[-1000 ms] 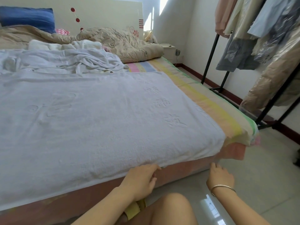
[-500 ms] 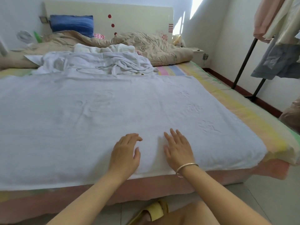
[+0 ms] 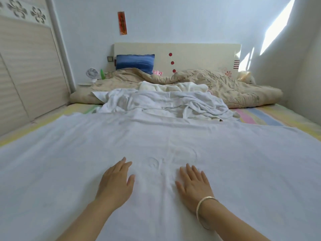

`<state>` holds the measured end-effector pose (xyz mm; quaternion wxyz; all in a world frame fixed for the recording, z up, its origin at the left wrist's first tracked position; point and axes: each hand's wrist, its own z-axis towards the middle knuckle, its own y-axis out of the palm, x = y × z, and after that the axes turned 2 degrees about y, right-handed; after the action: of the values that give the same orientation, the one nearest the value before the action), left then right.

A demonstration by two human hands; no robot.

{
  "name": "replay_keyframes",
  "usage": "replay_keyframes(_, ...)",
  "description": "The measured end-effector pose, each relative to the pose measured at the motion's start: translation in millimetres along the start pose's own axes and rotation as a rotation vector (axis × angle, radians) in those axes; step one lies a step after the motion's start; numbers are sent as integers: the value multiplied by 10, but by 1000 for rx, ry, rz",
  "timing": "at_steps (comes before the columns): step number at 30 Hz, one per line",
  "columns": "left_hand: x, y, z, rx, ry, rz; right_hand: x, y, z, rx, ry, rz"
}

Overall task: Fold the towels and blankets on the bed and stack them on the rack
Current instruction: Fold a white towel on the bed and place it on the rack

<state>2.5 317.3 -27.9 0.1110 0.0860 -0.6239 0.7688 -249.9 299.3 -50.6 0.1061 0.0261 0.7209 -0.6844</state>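
In the head view, a large white towel (image 3: 73,164) lies spread flat across the near half of the bed (image 3: 260,117), reaching almost from the left side to the right. Both hands lie palm down on it near the middle of its near part. The left hand (image 3: 115,181) has its fingers straight and close together. The right hand (image 3: 194,185), with a bracelet (image 3: 202,206) at the wrist, has its fingers slightly fanned. Neither pinches any cloth; a few faint creases run between them.

Farther back, a crumpled white pile (image 3: 165,105) of more linen touches the towel's far edge, and beyond it a beige quilt (image 3: 229,87) is bunched against the headboard (image 3: 199,53), with a blue pillow (image 3: 135,62) on the left. The rack is out of sight.

The towel looks soft, limp and fairly light, with a grippy terry nap, so it will likely drape and sag rather than keep its shape. Its corners or near hem seem the best places to pinch, one per hand, to carry one edge over to the other.
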Motion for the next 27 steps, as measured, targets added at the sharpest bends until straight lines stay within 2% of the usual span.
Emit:
replay_keyframes(7, -699, 337, 992, -164, -110, 84, -367, 103, 1351, -35, 14, -20)
replay_keyframes(13, -948, 463, 1822, -156, -108, 68, -481, 159, 2218, -4, 46, -23)
replay_keyframes(15, -1075, 596, 2049, -129, -84, 82, -527, 166, 2551, 2, 62, -11)
replay_keyframes(20, -1255, 988, 2178, 76, -26, 125, -626, 160, 3447, 6, 112, 34)
replay_keyframes(24, -1284, 1084, 2262, 113, -6, 74, -781, 172, 4145, 16, 205, 36)
replay_keyframes(27, -1267, 1088, 2292, 108, -11, 63, -1015, 181, 4352, 49, 311, 30)
